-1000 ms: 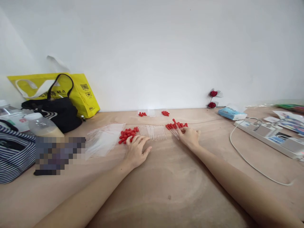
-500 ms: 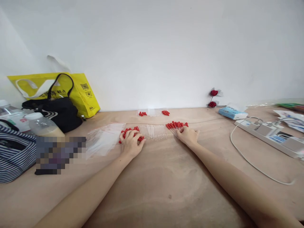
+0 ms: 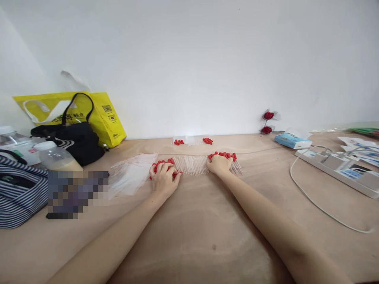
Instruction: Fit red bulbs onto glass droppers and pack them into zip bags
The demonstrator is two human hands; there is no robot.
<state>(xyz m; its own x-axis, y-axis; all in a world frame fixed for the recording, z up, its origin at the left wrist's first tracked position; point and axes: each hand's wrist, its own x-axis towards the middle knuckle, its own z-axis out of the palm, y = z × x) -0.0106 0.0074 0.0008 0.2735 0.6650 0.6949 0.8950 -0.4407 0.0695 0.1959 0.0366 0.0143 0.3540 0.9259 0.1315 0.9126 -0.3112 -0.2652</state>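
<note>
Wall [image 3: 189,71], plain and pale, fills the upper half, with a wood-grained table [image 3: 192,236] below it. At left stand a yellow shopping bag [image 3: 114,132], a black handbag [image 3: 84,142] in front of it and a striped fabric bag [image 3: 20,197]; at right lies a white power strip [image 3: 316,159] with chargers plugged in. Clear resealable bags [image 3: 130,175] lie stacked left of centre. Near them is a capped bottle [image 3: 60,157] of beige liquid.

The left hand [image 3: 166,178] rests palm down on a pile of red rubber bulbs [image 3: 161,162], fingers bent and slightly spread; whether they pinch one I cannot tell. The right hand [image 3: 219,163] bends over a row of red-bulbed droppers [image 3: 237,169], its fingertips hidden, so its hold cannot be told. A blue tissue pack [image 3: 291,141] sits farther right.

Between the hands, thin clear tubes [image 3: 192,165] lie side by side. Two dark red artificial roses [image 3: 268,115] are by the wall. Smallest are two red clusters [image 3: 207,141] near the wall, on clear plastic.
</note>
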